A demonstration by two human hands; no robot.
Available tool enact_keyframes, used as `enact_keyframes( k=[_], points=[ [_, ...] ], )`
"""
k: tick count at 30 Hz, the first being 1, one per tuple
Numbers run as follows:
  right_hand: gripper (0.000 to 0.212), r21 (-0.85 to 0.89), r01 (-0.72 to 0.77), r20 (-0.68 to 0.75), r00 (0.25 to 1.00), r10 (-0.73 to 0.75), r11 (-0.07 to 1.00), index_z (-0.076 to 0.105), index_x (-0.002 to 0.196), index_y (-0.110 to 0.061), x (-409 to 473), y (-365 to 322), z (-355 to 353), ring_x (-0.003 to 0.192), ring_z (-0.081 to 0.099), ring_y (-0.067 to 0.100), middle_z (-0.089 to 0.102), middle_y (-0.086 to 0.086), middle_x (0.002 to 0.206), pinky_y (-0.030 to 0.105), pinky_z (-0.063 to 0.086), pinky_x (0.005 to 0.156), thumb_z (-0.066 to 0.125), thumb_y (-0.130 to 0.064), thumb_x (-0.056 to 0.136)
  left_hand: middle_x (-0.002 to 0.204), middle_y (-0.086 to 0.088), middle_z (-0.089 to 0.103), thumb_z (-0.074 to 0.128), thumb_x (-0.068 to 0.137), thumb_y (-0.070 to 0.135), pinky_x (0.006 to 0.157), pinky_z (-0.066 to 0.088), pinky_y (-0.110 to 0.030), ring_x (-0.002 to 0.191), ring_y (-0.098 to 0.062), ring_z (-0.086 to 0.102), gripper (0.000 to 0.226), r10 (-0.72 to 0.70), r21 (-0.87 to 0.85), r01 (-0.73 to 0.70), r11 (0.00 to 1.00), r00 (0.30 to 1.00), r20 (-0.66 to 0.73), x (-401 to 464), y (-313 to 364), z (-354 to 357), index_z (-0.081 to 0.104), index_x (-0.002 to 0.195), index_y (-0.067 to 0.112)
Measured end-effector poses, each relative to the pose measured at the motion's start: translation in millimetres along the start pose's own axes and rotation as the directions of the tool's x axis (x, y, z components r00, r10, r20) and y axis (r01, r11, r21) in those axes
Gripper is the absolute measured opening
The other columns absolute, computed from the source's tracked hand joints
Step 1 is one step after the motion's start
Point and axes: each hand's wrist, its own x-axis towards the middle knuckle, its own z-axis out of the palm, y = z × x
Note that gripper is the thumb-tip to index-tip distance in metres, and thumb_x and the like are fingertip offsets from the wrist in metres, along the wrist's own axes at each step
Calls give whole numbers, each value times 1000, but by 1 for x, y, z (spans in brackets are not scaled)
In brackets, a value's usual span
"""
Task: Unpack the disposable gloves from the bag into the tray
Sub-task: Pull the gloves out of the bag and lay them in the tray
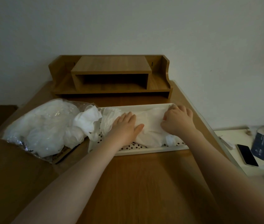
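A white perforated tray [152, 149] lies across the middle of the wooden desk. A flat heap of thin white disposable gloves [150, 123] fills it. My left hand [124, 125] lies flat on the left part of the heap, fingers straight, pressing down. My right hand [178, 119] rests on the right part near the tray's far right corner, with its fingers bent onto the gloves. To the left, a clear plastic bag [47, 125] bulges with more white gloves, and a few gloves [87, 120] spill from its mouth over the tray's left end.
A brown cardboard box [15, 167] sits under the bag at the left. A wooden desk organiser [111, 76] stands against the wall behind the tray. On a white side table at the right lie a phone [247, 155], a dark blue packet [259, 146] and plastic wrapping.
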Motion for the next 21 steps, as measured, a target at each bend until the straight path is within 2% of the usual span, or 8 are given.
enact_keyframes(
  k=[6, 9, 11, 12, 14, 16, 19, 21],
  points=[
    [46, 11, -120, -187, 975, 120, 993, 47, 131, -18, 2, 2, -2, 138, 23, 34, 40, 10, 142, 54, -1, 114, 43, -11, 86, 158, -3, -12, 17, 91, 68, 115, -8, -43, 145, -22, -15, 78, -92, 82, 97, 992, 994, -64, -5, -14, -3, -1, 152, 24],
    [42, 57, 251, -388, 897, -211, 966, 43, 135, -18, -8, -25, -2, 145, 10, 26, 26, 7, 153, 41, -6, 115, 45, -19, 93, 158, -1, -15, 22, 90, 68, 114, -9, -46, 144, -22, -17, 78, -109, 66, 111, 992, 993, -39, -3, -16, -3, -2, 151, 26],
    [50, 90, 514, -240, 843, -482, 853, 32, 145, -18, -13, -47, 7, 146, 6, 20, 19, 3, 157, 31, -6, 114, 40, -33, 99, 158, -1, -15, 26, 96, 56, 115, -11, -47, 144, -22, -17, 70, -89, 61, 92, 994, 995, -40, -3, -16, -3, -4, 151, 26],
    [54, 110, 544, -106, 839, -534, 832, 24, 148, -17, -13, -52, 15, 147, 4, 18, 15, 3, 159, 30, -6, 114, 36, -39, 100, 158, -2, -16, 27, 98, 48, 116, -10, -46, 144, -21, -16, 65, -77, 42, 79, 996, 996, -43, -3, -17, -3, -4, 151, 25],
    [61, 102, 451, 118, 879, -461, 886, 14, 151, -15, -8, -50, 30, 147, 2, 18, 10, 4, 160, 35, -3, 117, 25, -48, 100, 158, -2, -15, 23, 101, 39, 117, -5, -41, 144, -19, -15, 58, -67, -34, 65, 997, 996, -57, -10, -23, -4, -2, 151, 24],
    [64, 53, 325, 162, 930, -329, 944, 18, 150, -12, -4, -44, 31, 147, 4, 20, 11, 6, 159, 40, -1, 118, 17, -51, 99, 158, -2, -13, 19, 103, 36, 117, -1, -39, 145, -17, -14, 55, -66, -60, 62, 996, 996, -56, -20, -31, -6, -1, 152, 21],
    [54, 88, 277, -64, 960, -272, 957, 44, 139, -13, -10, -54, 11, 142, 25, 21, 35, 7, 151, 40, 8, 117, 20, -43, 101, 159, -5, -7, 22, 103, 31, 117, -1, -39, 146, -19, -7, 54, -27, -25, 25, 999, 997, -68, -38, -40, -10, 2, 152, 19],
    [36, 210, 377, -336, 895, -295, 902, 58, 123, -13, -17, -76, -7, 123, 49, 22, 55, 5, 132, 37, 31, 109, 35, -28, 101, 159, -4, -2, 25, 103, 29, 117, 1, -37, 146, -20, -1, 53, 0, -22, -1, 1000, 996, -85, -47, -40, -14, 6, 152, 19]
  ],
)
